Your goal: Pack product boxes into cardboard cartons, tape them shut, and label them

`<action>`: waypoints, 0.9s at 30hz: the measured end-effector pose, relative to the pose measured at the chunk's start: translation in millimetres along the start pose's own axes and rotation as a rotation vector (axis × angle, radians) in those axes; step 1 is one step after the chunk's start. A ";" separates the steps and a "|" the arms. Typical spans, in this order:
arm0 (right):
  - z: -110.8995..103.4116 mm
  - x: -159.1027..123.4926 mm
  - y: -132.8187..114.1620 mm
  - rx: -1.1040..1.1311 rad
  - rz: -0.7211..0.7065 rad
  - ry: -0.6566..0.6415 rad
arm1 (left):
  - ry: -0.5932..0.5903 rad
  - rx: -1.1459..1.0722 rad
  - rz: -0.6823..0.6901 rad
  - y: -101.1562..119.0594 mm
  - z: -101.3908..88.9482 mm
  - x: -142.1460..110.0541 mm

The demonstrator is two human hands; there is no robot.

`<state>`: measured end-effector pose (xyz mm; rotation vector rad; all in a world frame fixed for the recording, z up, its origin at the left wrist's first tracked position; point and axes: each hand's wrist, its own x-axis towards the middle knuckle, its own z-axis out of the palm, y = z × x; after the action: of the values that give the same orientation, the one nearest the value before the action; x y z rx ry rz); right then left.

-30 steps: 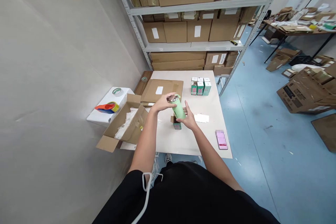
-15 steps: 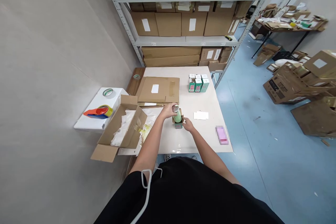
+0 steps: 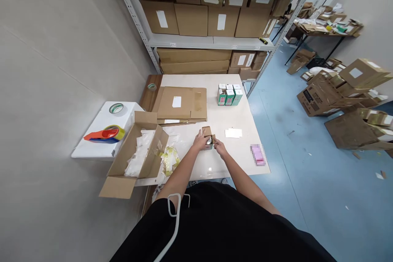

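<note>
The small carton [image 3: 208,147] stood on the table [image 3: 219,119] between the left hand [image 3: 200,141] and right hand [image 3: 219,146]. Inside was a container [image 3: 209,141], only its metallic top showing, its long axis apparently upright. The left hand, nearer that top, curled against the carton's left side; the right hand's fingers narrowed at its right flap [image 3: 214,136]. Neither grip could be confirmed.

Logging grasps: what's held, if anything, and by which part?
The small open box: left hand at its left side, right hand at its right edge. Grip or mere touch: can't tell.
</note>
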<state>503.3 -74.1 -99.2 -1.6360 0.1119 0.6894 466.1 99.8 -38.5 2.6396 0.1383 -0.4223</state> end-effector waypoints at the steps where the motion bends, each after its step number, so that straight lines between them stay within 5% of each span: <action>1: -0.2 0.5 1.9 -0.004 -0.011 0.003 | -0.020 -0.015 -0.003 -2.1 5.5 1.3; 3: -0.6 0.8 4.5 -0.026 -0.036 -0.001 | 0.018 -0.093 0.031 -7.8 13.8 3.8; 5: -1.0 0.0 6.0 -0.048 -0.050 -0.008 | 0.177 -0.255 0.012 -15.9 19.5 6.3; 8: -1.8 -2.3 6.5 -0.058 -0.032 -0.020 | 0.406 -0.663 -0.282 -30.2 26.4 10.0; 11: -2.7 -3.8 6.3 -0.053 -0.025 -0.045 | 0.327 -0.880 -0.473 -40.4 33.6 12.3; 16: 2.8 -5.2 7.2 -0.126 -0.134 -0.088 | 0.262 -0.815 -0.428 -40.4 43.6 11.7; 21: 10.6 -8.2 13.8 -0.459 -0.265 -0.122 | 0.283 -0.782 -0.434 -34.5 50.7 13.6; 27: 0.1 -9.0 27.4 -0.519 -0.250 -0.158 | 0.397 -0.897 -0.222 -28.2 50.9 7.8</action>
<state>483.7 -82.3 -118.6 -2.0344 -0.4111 0.6847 454.9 101.7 -96.1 1.7837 0.5958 0.1047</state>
